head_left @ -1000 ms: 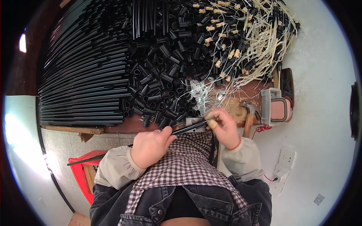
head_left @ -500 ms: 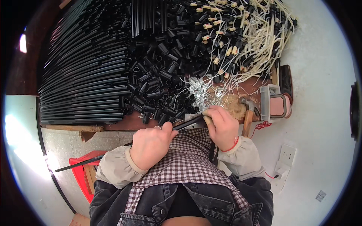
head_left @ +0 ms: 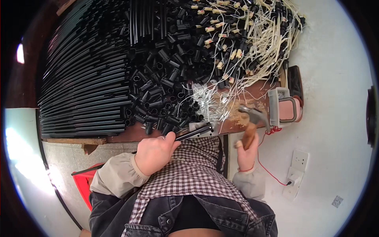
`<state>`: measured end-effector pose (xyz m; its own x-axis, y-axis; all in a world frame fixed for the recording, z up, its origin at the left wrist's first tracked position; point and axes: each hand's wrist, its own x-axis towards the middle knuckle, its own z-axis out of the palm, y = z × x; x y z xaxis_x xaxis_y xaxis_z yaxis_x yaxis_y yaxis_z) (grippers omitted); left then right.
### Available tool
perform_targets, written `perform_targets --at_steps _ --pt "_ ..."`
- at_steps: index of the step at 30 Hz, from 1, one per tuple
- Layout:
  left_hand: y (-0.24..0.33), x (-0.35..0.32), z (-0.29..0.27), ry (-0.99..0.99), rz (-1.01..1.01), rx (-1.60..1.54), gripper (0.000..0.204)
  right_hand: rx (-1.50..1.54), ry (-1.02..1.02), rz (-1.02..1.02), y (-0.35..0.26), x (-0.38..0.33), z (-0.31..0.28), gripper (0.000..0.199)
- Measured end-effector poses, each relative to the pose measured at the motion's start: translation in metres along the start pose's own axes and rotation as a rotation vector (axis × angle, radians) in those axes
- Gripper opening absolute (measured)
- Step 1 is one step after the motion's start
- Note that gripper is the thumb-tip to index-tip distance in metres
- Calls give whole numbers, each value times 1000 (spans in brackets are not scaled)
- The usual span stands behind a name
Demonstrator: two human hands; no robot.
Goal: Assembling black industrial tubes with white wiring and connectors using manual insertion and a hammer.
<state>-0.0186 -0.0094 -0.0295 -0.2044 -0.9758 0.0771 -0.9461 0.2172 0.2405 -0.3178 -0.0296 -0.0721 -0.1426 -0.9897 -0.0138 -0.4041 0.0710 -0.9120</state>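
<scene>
The wooden worktop [head_left: 244, 98] is heaped with short black tubes [head_left: 166, 87] and pale wires [head_left: 264, 39]. The left hand [head_left: 154, 152] grips a slim black rod [head_left: 193, 132]. The right hand [head_left: 246, 152] clasps a wooden-handled hammer [head_left: 252, 122].

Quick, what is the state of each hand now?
Left hand: closed on a black tube.
Right hand: closed on a hammer.

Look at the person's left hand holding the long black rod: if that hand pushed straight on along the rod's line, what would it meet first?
The left hand aims the black rod up and right. First in line looks to be the small metal block at the bench edge, then the pile of thin metal pins. Depth is hard to judge.
</scene>
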Motion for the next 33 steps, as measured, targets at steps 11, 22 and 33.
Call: perform_targets --at_steps 11,22,33 --pt "-3 13 -20 -57 25 21 24 -446 -385 -393 -114 2 -27 18" --pt "-9 25 -44 -631 -95 -1285 34 -311 -196 -178 -82 51 -28 44" --pt "-45 -101 -2 -173 -498 -882 14 -752 67 -1011 -136 275 38 40"
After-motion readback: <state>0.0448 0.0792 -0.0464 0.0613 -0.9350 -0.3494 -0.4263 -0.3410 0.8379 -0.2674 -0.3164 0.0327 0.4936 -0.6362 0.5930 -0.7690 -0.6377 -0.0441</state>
